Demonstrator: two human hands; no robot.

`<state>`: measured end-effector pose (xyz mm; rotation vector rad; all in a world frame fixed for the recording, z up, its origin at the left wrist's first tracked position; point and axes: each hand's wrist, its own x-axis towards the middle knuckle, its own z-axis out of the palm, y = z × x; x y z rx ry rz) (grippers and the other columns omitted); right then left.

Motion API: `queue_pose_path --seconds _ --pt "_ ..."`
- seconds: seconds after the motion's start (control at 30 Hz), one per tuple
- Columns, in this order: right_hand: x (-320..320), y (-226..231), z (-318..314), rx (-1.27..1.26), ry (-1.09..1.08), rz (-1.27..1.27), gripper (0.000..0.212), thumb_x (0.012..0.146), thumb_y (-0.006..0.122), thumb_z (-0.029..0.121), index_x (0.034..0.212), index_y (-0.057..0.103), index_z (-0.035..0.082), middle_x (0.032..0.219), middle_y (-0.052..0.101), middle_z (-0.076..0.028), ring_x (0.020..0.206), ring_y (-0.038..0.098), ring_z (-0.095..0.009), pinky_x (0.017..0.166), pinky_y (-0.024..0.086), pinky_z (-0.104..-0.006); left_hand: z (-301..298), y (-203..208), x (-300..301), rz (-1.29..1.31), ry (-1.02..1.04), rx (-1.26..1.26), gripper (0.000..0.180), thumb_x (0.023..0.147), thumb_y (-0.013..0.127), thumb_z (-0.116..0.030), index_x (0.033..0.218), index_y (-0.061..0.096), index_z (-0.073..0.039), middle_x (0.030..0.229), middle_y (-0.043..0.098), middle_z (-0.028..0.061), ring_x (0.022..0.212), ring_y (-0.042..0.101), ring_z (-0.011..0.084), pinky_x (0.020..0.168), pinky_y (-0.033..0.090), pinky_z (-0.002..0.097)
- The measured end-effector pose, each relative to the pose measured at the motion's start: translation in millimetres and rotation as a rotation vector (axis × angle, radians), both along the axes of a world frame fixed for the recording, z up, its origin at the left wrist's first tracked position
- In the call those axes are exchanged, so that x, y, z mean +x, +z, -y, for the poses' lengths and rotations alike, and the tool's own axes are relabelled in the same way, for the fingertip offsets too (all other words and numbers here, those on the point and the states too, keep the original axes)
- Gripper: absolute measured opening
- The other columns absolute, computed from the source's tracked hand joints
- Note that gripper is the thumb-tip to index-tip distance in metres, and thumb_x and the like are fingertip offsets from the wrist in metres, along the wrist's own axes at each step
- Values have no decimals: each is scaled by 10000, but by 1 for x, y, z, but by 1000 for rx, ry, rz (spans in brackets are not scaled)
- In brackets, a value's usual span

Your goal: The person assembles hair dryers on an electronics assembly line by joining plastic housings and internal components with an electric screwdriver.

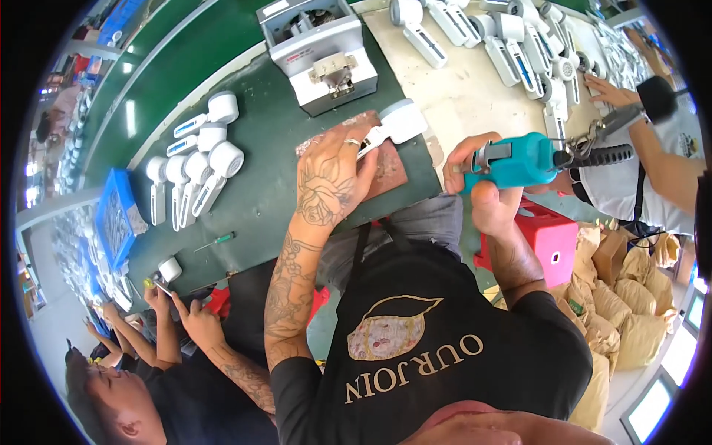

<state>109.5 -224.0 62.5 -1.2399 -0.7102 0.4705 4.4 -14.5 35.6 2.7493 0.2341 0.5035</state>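
Note:
My left hand (326, 178) is closed around the handle of a white handheld device with a round cylindrical head (404, 121). It holds the device down on a worn reddish-brown pad (391, 170) on the green bench (267, 185). Much of the handle is hidden under my fingers. In my right hand (486, 185) is a teal power screwdriver (521, 159), held sideways right of the pad, apart from the device. A black coiled cord (608, 154) and a metal hanger (593, 133) are at its far end.
A grey box-shaped machine (319, 52) with an open top tray stands behind the pad. Several similar devices (196, 167) lie at left, more (519, 52) at back right. A green-handled screwdriver (215, 242) and blue tray (111, 219) are left. Co-workers' hands (196, 322) (612, 90) work on both sides.

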Motion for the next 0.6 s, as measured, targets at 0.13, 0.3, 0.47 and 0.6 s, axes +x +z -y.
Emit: queue_pose_path --seconds 0.13,0.3,0.47,0.6 --pt "4 4 -28 -33 -84 60 690 983 616 589 1140 539 -79 774 532 -72 691 540 -165 625 446 -320 -4 -18 -5 175 46 -296 226 846 757 -196 1028 747 -64 999 716 91 954 661 315 845 533 434" --pt "25 22 -68 89 -60 50 702 1008 557 605 1126 562 -87 745 525 -75 667 515 -181 658 445 -339 -14 -18 -8 182 -23 -285 218 843 757 -200 1028 752 -85 1025 711 60 997 629 290 878 501 428" --pt "30 28 -121 141 -47 125 653 1034 552 544 1143 593 -99 729 538 -70 657 530 -173 627 459 -343 -15 -21 -9 173 -30 -383 207 844 761 -206 1019 752 -96 1035 711 45 1030 616 277 897 482 431" --pt "30 22 -140 208 -12 112 410 1049 601 348 1094 657 -55 738 605 -19 663 579 -107 603 474 -271 -16 -22 -10 254 -72 -399 200 842 758 -186 1014 745 -85 1039 711 60 1055 605 290 925 471 437"
